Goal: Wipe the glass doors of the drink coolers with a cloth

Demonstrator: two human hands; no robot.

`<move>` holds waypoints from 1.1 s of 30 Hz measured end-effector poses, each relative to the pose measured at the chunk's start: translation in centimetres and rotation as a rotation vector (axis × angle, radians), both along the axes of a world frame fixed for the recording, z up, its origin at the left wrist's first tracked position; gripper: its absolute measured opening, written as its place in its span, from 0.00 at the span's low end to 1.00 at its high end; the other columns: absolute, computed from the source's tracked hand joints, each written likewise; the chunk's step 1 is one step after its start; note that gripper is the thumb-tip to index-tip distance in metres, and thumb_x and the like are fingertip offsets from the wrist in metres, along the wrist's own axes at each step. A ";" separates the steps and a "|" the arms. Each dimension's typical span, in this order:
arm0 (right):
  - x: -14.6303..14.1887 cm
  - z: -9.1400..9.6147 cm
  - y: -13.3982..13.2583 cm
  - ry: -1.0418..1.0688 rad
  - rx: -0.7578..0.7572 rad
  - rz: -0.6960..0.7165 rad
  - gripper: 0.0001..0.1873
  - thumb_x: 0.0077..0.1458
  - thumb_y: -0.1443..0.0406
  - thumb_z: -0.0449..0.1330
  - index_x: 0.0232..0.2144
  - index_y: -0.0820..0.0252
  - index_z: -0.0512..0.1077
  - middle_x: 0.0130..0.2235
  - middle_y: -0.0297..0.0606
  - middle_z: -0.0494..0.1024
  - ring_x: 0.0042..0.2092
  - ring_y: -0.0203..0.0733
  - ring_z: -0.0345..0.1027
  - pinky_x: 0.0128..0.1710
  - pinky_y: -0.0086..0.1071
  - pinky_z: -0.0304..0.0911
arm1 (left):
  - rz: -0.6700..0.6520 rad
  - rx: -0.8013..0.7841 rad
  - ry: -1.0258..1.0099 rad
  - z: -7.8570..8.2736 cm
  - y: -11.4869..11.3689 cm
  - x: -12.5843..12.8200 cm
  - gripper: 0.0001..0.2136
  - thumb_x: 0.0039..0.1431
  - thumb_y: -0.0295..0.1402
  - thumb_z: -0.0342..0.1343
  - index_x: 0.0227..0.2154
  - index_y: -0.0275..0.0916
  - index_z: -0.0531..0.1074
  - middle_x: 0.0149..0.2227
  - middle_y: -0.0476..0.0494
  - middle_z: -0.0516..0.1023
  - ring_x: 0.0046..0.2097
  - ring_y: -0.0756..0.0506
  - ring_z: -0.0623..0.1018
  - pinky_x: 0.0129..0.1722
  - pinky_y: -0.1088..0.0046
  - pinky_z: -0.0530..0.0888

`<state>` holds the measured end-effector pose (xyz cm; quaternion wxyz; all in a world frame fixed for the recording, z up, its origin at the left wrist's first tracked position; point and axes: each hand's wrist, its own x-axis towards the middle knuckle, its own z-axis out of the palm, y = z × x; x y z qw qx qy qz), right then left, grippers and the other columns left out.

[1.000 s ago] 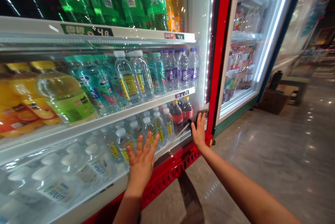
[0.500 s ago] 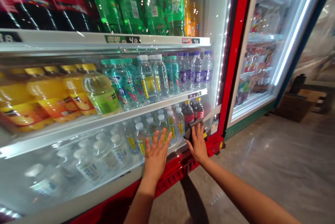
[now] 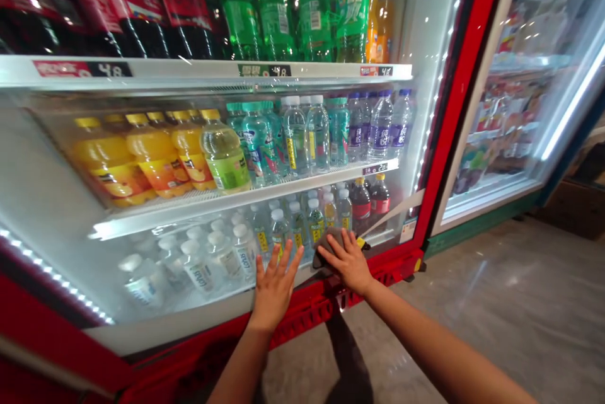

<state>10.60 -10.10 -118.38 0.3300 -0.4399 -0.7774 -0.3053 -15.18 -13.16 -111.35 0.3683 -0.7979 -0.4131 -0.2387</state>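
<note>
My left hand [image 3: 275, 284], fingers spread, lies flat against the lower part of a glass cooler door [image 3: 198, 306]; it holds nothing. To its right, my right hand [image 3: 347, 262] holds a grey cloth [image 3: 323, 251] pressed to the same glass, its fingers fanned out over the cloth. Part of the cloth is hidden under the palm. Behind the glass near my hands stand small clear bottles with white caps [image 3: 316, 221] and dark cola bottles with red labels [image 3: 362, 205]. A pale strip [image 3: 394, 213] runs slantwise across the door's lower right.
Shelves above hold orange drink bottles [image 3: 116, 161], green soda bottles [image 3: 278, 19] and large cola bottles [image 3: 135, 7]. A red frame [image 3: 466, 95] borders the door. A second lit cooler [image 3: 515, 120] stands to the right, above a grey floor [image 3: 496, 303].
My right hand has slid left along the glass with the cloth, closer to my left hand. The view has turned left, showing more of the cooler's left side.
</note>
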 end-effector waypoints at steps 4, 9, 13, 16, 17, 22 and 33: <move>2.5 -1.4 -1.1 -0.250 0.042 0.159 0.29 0.63 0.62 0.61 0.64 0.35 0.64 0.71 0.19 0.58 0.74 0.48 0.38 0.74 0.51 0.36 | 0.004 -0.006 0.017 -0.1 -0.2 -1.1 0.43 0.59 0.29 0.61 0.72 0.50 0.44 0.74 0.45 0.44 0.75 0.39 0.36 0.72 0.46 0.32; 5.0 0.7 -0.2 -0.069 0.022 0.005 0.31 0.61 0.69 0.60 0.64 0.41 0.66 0.71 0.29 0.58 0.75 0.53 0.33 0.71 0.56 0.44 | -0.002 -0.015 0.008 -0.3 -0.3 -3.4 0.43 0.59 0.30 0.61 0.72 0.48 0.43 0.74 0.46 0.44 0.75 0.40 0.37 0.72 0.47 0.32; 0.3 2.9 0.5 0.099 0.047 -0.046 0.34 0.59 0.60 0.64 0.66 0.51 0.64 0.74 0.42 0.49 0.74 0.68 0.24 0.68 0.67 0.46 | -0.017 -0.006 0.031 -0.7 -0.5 -4.6 0.42 0.62 0.34 0.59 0.73 0.47 0.42 0.74 0.46 0.45 0.75 0.41 0.37 0.72 0.47 0.31; -1.5 2.2 0.1 -0.012 0.027 0.043 0.34 0.59 0.57 0.64 0.66 0.45 0.63 0.73 0.35 0.53 0.74 0.64 0.29 0.70 0.63 0.43 | -0.021 -0.011 0.040 -1.1 -0.8 -4.8 0.41 0.63 0.35 0.59 0.72 0.47 0.42 0.73 0.46 0.47 0.75 0.42 0.36 0.72 0.47 0.30; -1.1 1.6 -0.2 -0.081 0.021 0.076 0.33 0.60 0.58 0.63 0.66 0.41 0.63 0.72 0.31 0.56 0.75 0.60 0.33 0.71 0.59 0.42 | -0.020 -0.016 0.039 -1.2 -0.8 -4.9 0.40 0.63 0.34 0.58 0.72 0.47 0.42 0.73 0.46 0.47 0.75 0.42 0.36 0.72 0.48 0.30; 4.8 -0.6 -1.5 -0.226 -0.061 0.084 0.31 0.62 0.66 0.60 0.64 0.36 0.64 0.68 0.24 0.65 0.73 0.48 0.45 0.73 0.53 0.39 | -0.005 -0.033 0.051 -1.0 -1.4 -5.8 0.41 0.61 0.32 0.59 0.72 0.47 0.45 0.73 0.47 0.48 0.75 0.42 0.36 0.72 0.47 0.30; -6.4 4.1 -1.2 -0.025 -0.061 0.109 0.39 0.59 0.57 0.64 0.69 0.43 0.58 0.73 0.36 0.52 0.74 0.64 0.34 0.70 0.63 0.40 | 0.057 -0.144 0.046 0.4 -2.9 -8.4 0.41 0.60 0.29 0.59 0.72 0.50 0.45 0.73 0.47 0.48 0.75 0.41 0.37 0.71 0.47 0.29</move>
